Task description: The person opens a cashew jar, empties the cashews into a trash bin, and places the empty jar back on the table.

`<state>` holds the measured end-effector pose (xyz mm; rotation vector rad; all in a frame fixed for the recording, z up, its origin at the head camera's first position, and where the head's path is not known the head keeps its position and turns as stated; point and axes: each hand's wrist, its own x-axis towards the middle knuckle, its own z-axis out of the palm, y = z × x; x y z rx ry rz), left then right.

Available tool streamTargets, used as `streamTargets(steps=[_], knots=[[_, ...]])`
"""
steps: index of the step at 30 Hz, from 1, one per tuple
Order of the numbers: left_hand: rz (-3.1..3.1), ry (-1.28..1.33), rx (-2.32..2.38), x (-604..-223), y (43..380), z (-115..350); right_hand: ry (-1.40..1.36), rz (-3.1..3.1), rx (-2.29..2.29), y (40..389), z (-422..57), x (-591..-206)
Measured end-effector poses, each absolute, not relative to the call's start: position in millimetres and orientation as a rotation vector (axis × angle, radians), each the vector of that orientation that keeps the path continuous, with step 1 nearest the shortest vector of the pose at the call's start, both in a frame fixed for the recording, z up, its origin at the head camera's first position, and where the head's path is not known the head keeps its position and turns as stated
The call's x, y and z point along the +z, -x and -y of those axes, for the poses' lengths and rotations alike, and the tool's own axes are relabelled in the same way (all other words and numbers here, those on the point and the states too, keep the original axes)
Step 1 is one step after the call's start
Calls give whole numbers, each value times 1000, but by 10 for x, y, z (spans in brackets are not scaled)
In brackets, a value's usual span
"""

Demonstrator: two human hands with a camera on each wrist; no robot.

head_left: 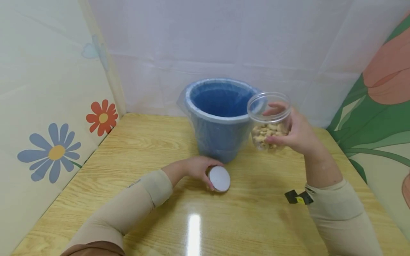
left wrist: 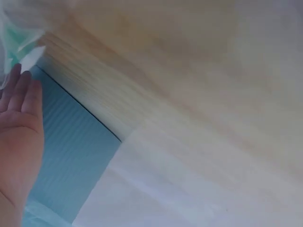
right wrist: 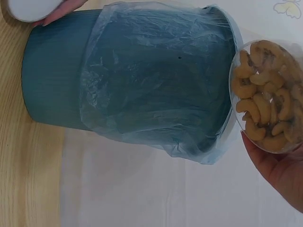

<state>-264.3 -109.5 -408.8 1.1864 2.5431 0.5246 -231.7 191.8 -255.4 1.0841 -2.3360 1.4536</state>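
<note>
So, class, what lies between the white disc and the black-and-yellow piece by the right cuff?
In the head view, only bare wooden tabletop shows between the white disc and the black-and-yellow piece.

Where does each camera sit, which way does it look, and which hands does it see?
Head: worn on the head, looking forward and down at the blue bin and table; left hand, right hand and sleeves show.
Left wrist: worn there, facing the bin's side and the table; the left hand shows.
Right wrist: worn there, facing the bin, seen sideways; the right hand and part of the left show.
Head and right wrist share the bin, nut jar and white lid.
</note>
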Motion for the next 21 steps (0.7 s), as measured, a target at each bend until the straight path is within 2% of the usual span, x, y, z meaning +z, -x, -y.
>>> streamTargets(steps=[21], knots=[[-2496, -1257, 430, -4135, 2674, 1096, -1093, 2332, 1435, 2325, -1944, -2563]])
